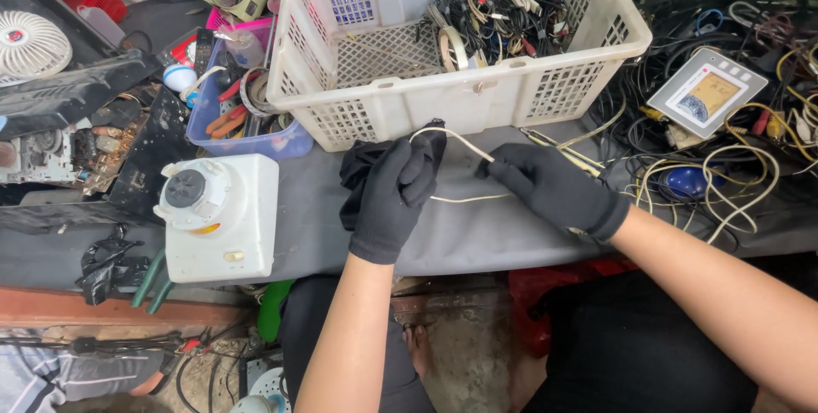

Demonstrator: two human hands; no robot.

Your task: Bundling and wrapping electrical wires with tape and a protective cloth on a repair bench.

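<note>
In the head view, your left hand (394, 196), in a black glove, is closed around a black cloth (362, 176) and one end of a thin cream wire (464, 198). Your right hand (552, 187), also in a black glove, is closed in a pinch on the same wire near its fingertips. The wire lies over the grey bench (477, 238), between the two hands. Its long axis runs almost left to right, and one part rises as a loop from the left hand toward the basket and comes down to the right fingertips.

Just behind both hands stands a big white plastic basket (477, 98) full of cables; its front wall is very near the loop. At your left, a white appliance body (223, 217) sits on the bench, near the cloth. Behind it is a blue tray (285, 142) with pliers. At your right, a heap of tangled cables (724, 183) and a small white device with a screen (707, 92) lie well apart from the wire.
</note>
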